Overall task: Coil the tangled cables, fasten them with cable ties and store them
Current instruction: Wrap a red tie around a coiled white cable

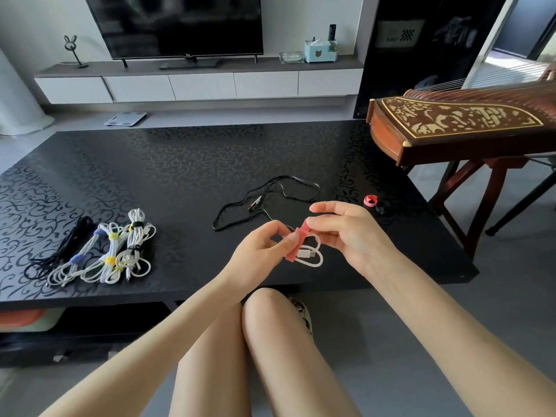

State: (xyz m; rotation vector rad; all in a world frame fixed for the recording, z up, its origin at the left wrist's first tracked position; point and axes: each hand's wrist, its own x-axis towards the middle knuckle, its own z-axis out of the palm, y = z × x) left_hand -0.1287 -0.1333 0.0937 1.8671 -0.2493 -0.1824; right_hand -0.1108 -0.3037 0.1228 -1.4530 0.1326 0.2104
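Centrally, above the near edge of the bench (150, 176), a small coiled white cable (311, 256) is held up between both hands, clear of the surface.

- Left hand (255, 254): fingers curled, thumb and forefinger pinched on the coil where a pink tie (296, 243) crosses it.
- Right hand (346, 233): the tie's upper end is pinched between thumb and forefinger; the remaining fingers are loosely bent, the topmost one extended to the left.
- Tie: wrapped across the middle of the coil, its upper end raised toward the right hand. Whether it is fully fastened cannot be told.
- Black cable (264, 203): laid loose and uncoiled on the bench just beyond the hands.
- Bundles (105, 251): several white cables, coiled and bound with yellow, blue and black ties, are set side by side at the bench's left, with a black bundle (64, 245) at their left edge.
- Tie rolls: one red (369, 201) and one black (381, 207), placed touching or nearly so on the bench's right side, beyond the right hand.
- Zither (463, 127): carried on a wooden stand to the right of the bench.
- Television (180, 22): mounted above a low white cabinet on the far wall.
- Scale (125, 118): laid on the floor before that cabinet.
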